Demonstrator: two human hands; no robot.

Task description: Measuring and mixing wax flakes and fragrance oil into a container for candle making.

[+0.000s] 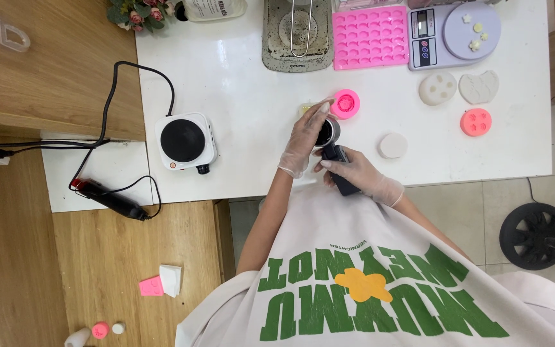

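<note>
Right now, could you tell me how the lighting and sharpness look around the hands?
Head view: even, bright light, with the white table nearly washed out; soft shadows only; left hand and right hand, both in clear gloves, sharp on the small dark metal pitcher; no motion blur.

Bare table (245,83) lies left of the hands; pink mould (345,103) and white disc (392,145) crowd the right.

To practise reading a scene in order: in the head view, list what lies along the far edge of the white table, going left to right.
Flower bunch → white bottle → grey tray → pink mould tray → lilac kitchen scale.
</note>
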